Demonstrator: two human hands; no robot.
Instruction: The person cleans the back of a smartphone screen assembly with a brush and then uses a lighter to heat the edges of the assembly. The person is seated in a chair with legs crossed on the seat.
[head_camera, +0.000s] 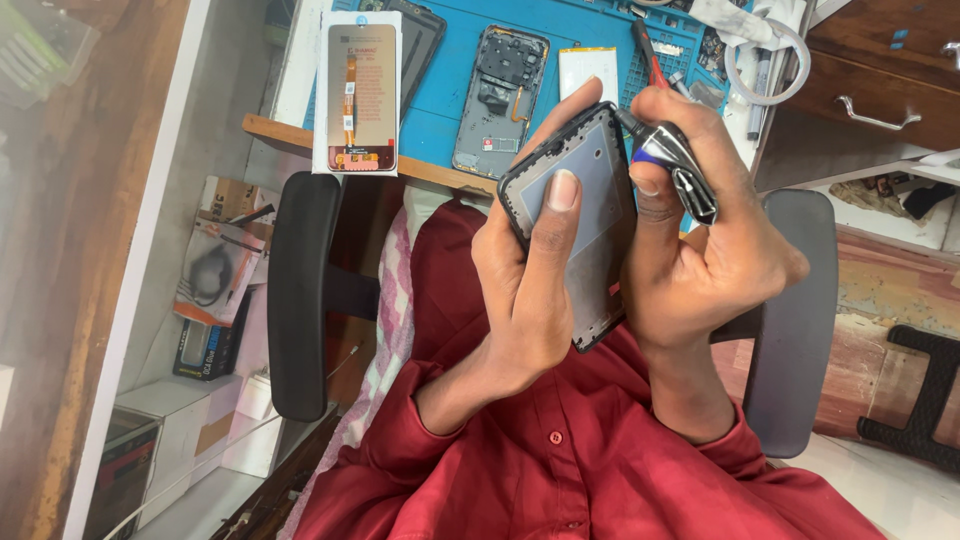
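Phone frame (590, 215), one, dark-rimmed with a grey inner plate, sits at the centre of the view above the lap, gripped by the left hand (525, 270) with its thumb pressed flat on the plate. Closed around one small glue tube (668, 160), the right hand (700, 250) sets the nozzle against the frame's rim at 1 o'clock. At 11 o'clock lies one blue work mat (455, 60) holding one opened phone body (500, 100), one replacement screen (357, 90) and one white battery (588, 70). Two black chair armrests (300, 290) flank the red shirt (560, 470). Boxes (215, 300) crowd the floor at 9 o'clock; wooden drawers (870, 80) stand at 2 o'clock.
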